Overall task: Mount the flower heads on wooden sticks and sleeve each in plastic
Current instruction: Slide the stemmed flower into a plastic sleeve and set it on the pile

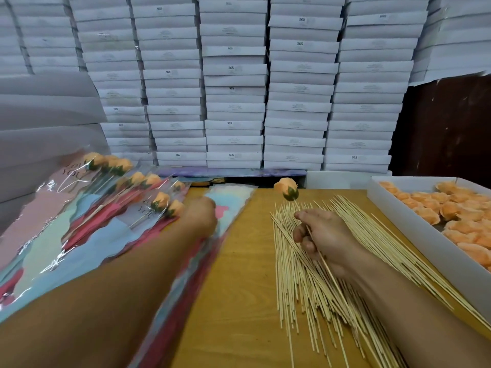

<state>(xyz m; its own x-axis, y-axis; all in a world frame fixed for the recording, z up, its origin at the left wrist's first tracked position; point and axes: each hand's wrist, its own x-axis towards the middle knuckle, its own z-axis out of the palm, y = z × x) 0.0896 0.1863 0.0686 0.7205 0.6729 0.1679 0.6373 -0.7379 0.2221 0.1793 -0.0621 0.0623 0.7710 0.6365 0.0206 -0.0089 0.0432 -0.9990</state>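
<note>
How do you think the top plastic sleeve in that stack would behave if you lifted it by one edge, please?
The plastic sleeve looks thin and glossy, so it would probably droop and feel slippery. It likely weighs almost nothing. The left hand, blurred, reaches to the stack's edge.

Right hand (322, 235) pinches a stick (316, 251) bearing a flower head (286, 189) — left hand (199, 216) blurred over plastic sleeves (231, 200).

Sleeves (231, 200) left, sticks (305, 288) centre, flower tray (414, 229) right.

Left hand (200, 216) motion-blurred; its finger pose unreadable. White cardboard tray of orange flower heads (414, 229) cut off at right edge. Small print on stacked white boxes (233, 107) illegible.
</note>
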